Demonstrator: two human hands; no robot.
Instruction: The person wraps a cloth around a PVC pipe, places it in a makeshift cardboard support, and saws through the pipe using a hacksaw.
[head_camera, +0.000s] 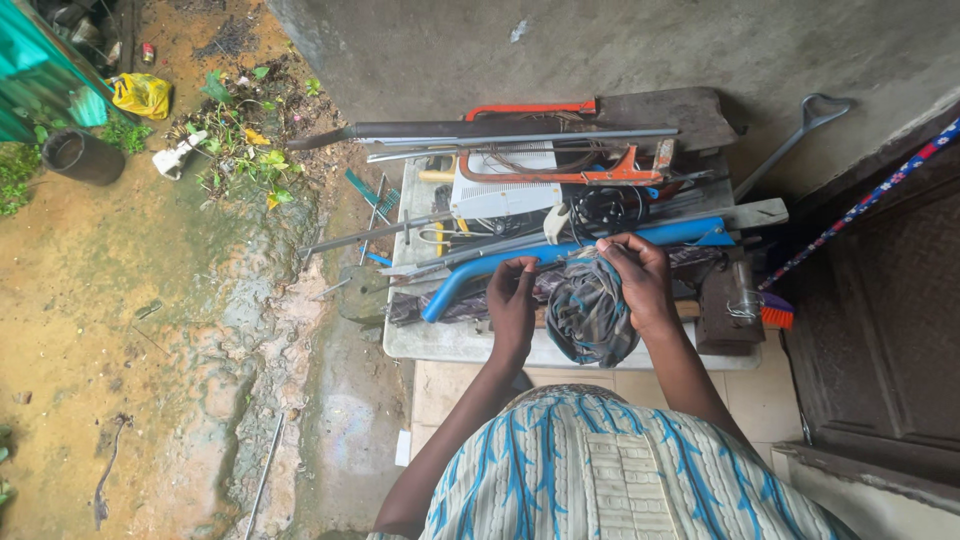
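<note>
Hanging between both hands, a grey-blue patterned cloth bundle (590, 315) is pinched at its top edge by the left hand (513, 300) and the right hand (640, 280), fingers closed on the fabric. Just beyond the grip lies a bent blue pipe (560, 255), and further out an orange hacksaw frame (560, 175), grey metal rods (500, 130) and a white slatted panel (503, 195), all heaped on a pale worn table (440, 345). Left of the hands spreads wet, muddy ground (150, 330); a concrete wall (600, 50) rises behind, tiled floor (750, 395) below.
</note>
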